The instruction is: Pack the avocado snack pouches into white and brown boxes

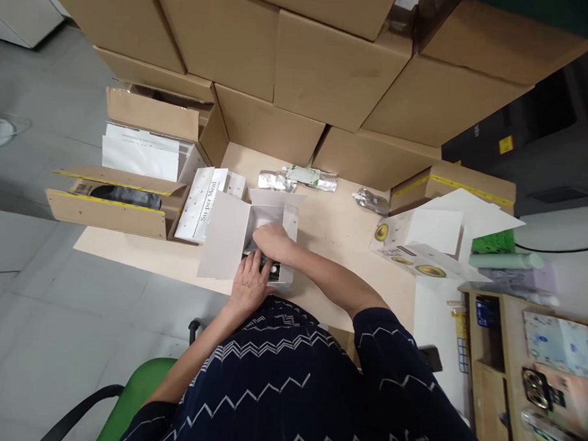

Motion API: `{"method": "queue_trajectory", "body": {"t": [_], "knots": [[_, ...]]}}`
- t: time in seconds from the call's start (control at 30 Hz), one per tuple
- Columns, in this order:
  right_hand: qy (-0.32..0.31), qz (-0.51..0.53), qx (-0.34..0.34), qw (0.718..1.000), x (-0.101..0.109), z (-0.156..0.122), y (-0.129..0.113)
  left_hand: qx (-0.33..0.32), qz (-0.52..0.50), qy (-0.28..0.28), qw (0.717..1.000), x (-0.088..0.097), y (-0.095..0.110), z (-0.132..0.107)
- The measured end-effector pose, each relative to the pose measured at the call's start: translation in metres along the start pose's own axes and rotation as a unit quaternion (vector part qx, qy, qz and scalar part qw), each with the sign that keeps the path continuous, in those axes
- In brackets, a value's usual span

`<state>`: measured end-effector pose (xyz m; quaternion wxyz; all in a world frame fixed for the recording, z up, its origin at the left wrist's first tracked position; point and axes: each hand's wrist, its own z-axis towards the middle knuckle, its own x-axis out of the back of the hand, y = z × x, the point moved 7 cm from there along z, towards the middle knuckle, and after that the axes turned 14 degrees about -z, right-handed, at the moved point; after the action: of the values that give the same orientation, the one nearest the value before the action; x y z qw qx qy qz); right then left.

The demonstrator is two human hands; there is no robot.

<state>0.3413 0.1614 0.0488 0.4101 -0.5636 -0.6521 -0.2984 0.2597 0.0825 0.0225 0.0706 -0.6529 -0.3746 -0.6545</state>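
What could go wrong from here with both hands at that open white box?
The white box sits close to the near edge of the table, so a push might shift it. Its wide left flap sticks out beside the left hand and could get creased. Silver pouches lie beyond the box and might be knocked if the right hand, inside the box, reaches farther.

Mid-frame, a box (290, 221) is set on the table (340, 229); pouches (302, 175) are laid behind it, cartons (337, 69) stacked upper centre.
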Motion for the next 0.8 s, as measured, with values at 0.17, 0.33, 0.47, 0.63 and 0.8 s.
{"method": "queue_trajectory", "body": {"t": [0.17,0.33,0.47,0.63,0.8], "knots": [[-0.029,-0.023,-0.033,0.999,-0.004,0.002,0.008,0.0,-0.004,-0.011,1.0,0.001,0.001,0.004],[0.046,0.063,0.013,0.997,0.024,-0.017,0.022,0.0,0.013,-0.023,1.0,0.002,0.002,0.005],[0.304,0.274,-0.02,0.912,0.066,-0.049,0.102,-0.005,0.009,-0.03,1.0,0.004,0.004,0.004],[0.341,0.194,-0.279,0.876,0.03,-0.01,0.229,0.004,-0.001,-0.029,1.0,0.008,0.005,0.005],[0.13,0.022,-0.291,0.948,-0.029,0.079,0.261,0.014,-0.004,-0.035,0.999,0.008,0.004,0.005]]}}
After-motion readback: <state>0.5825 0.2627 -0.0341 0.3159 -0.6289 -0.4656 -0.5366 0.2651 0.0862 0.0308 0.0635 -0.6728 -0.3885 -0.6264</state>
